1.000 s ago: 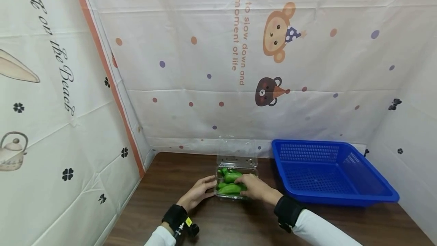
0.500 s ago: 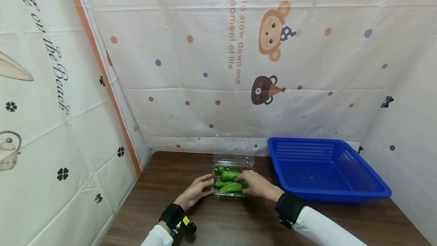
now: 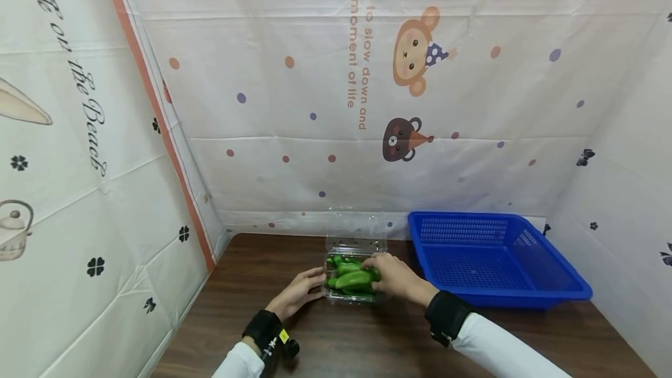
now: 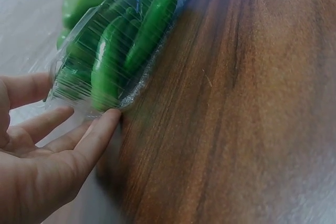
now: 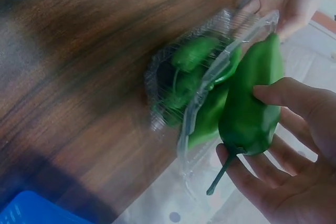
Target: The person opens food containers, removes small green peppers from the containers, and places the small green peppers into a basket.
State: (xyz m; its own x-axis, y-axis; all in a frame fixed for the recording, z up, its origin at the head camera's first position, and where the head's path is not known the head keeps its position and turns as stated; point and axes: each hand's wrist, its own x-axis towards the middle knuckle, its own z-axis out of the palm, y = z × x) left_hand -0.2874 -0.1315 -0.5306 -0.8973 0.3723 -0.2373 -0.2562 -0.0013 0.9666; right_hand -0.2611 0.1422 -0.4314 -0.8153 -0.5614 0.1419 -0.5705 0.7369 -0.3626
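A clear plastic clamshell box [image 3: 353,245] with its lid up stands on the brown table, holding several green peppers [image 3: 341,268]. My right hand [image 3: 392,274] grips one green pepper [image 5: 252,106] just above the box, thumb on top and fingers beneath, its stem [image 5: 219,176] pointing out. My left hand [image 3: 297,291] rests against the box's left side with straight fingers [image 4: 89,140] touching the wall of the box [image 4: 105,72].
A blue plastic basket [image 3: 490,261] sits on the table just right of the box. Printed cloth walls close in the left, back and right sides. The table's wooden surface [image 3: 346,337] stretches toward me.
My right hand has lifted one pepper slightly up out of the box. The left hand stays against the box's side. The view has shifted a little to the right.
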